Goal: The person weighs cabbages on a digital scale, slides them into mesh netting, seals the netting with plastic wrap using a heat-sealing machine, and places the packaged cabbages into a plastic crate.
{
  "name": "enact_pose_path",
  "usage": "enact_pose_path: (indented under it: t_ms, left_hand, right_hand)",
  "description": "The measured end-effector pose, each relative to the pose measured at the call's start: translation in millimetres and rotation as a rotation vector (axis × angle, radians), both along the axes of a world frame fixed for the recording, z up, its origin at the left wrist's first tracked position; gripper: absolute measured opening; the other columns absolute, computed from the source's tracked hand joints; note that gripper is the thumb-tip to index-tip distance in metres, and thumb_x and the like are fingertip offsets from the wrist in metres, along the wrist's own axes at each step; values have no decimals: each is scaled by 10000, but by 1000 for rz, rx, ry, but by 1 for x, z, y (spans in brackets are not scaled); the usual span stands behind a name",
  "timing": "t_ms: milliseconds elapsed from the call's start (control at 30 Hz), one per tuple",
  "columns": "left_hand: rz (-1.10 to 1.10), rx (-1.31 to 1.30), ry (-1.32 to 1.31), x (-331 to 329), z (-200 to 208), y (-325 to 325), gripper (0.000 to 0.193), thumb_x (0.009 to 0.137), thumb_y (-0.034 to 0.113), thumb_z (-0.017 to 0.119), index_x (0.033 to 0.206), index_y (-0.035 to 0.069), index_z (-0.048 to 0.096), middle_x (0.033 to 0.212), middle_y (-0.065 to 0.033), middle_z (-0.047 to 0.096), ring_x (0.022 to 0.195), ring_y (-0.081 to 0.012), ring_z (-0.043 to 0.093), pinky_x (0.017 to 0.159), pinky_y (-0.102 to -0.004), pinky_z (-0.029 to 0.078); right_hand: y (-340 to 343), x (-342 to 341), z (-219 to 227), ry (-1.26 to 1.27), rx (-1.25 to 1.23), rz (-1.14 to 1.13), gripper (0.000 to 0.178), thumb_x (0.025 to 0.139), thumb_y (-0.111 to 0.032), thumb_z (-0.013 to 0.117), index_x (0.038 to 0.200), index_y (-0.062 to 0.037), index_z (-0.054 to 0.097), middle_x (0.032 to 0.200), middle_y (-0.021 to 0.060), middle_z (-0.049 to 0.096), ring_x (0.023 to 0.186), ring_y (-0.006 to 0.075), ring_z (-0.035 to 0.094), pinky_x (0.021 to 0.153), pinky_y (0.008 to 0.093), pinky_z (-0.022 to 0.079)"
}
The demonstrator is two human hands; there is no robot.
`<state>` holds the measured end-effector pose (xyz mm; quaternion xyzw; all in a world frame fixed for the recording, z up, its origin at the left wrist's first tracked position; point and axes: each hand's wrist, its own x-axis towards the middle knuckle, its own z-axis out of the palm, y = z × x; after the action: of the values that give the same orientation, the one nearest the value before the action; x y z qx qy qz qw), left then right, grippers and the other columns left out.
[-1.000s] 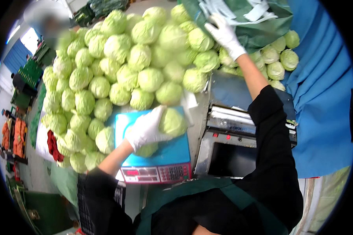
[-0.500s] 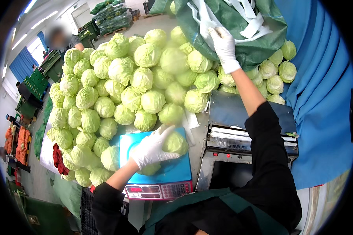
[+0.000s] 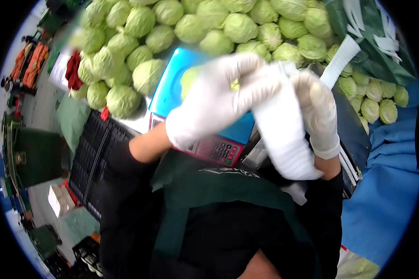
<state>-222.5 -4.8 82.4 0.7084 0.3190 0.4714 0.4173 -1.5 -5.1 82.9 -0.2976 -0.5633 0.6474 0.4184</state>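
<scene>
In front of my chest, both white-gloved hands are closed on the upper end of a limp white foam net sleeve (image 3: 284, 135). My left hand (image 3: 214, 100) pinches its top edge from the left, blurred by motion. On the other side, my right hand (image 3: 319, 116) has its fingers curled at the same edge. The rest of the sleeve hangs down toward my apron. Behind my left hand is the blue-topped weighing scale (image 3: 170, 86), with a pale green cabbage (image 3: 187, 83) on it, mostly hidden by the glove.
A heap of cabbages (image 3: 240, 28) fills the far side of the table. A green bag (image 3: 381, 56) with more white sleeves (image 3: 342, 58) lies at the far right. The dark wrapping machine (image 3: 351, 123) stands right of the scale. At the left are a black crate (image 3: 95, 153) and a red cloth (image 3: 73, 72).
My left hand has left the cabbage on the scale. My right hand has come back from the green bag with a white sleeve, and both hands now hold it. The view has tilted downward.
</scene>
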Motion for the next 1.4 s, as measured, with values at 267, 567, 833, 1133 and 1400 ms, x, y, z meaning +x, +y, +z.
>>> enact_pose_path:
  t_ms: [267, 567, 833, 1133, 1400]
  left_hand:
    - [224, 23, -15, -30, -18, -6, 283, 936, 247, 612, 998, -20, 683, 737, -94, 676, 669, -124, 621, 627, -259, 478]
    - [350, -147, -205, -61, -40, -23, 357, 988, 297, 538, 1039, -41, 642, 949, -23, 655, 896, -83, 578, 820, -237, 449]
    - [39, -673, -1013, -109, -77, -28, 227, 975, 296, 551, 1039, 82, 590, 894, 1, 611, 848, -111, 590, 791, -285, 483]
    - [77, -358, 370, -127, -69, -35, 365, 788, 193, 793, 1025, 0, 593, 861, 2, 604, 807, -68, 552, 725, -212, 459]
    - [238, -350, -289, -162, -80, 1, 137, 877, 69, 551, 973, 1, 622, 921, -57, 661, 785, -133, 616, 728, -260, 489]
  right_hand:
    - [7, -82, -16, 114, 211, -219, 313, 865, -95, 698, 1149, 15, 624, 1100, 65, 658, 1007, 122, 612, 882, 247, 492]
    - [3, -90, -28, 774, -427, 383, 268, 939, -160, 589, 1148, 6, 590, 1040, 124, 674, 903, 194, 662, 814, 328, 545]
    - [-45, -65, -94, 27, -195, 331, 311, 910, -210, 638, 1126, 11, 603, 1010, 35, 650, 867, 89, 589, 795, 257, 484]
    - [-44, -51, -34, 256, -51, -337, 212, 941, -113, 582, 1109, 10, 615, 1033, 60, 648, 923, 145, 630, 831, 280, 514]
    - [-54, -90, -50, -627, 26, -318, 112, 864, -108, 667, 926, -55, 590, 805, -15, 587, 742, 48, 526, 658, 212, 447]
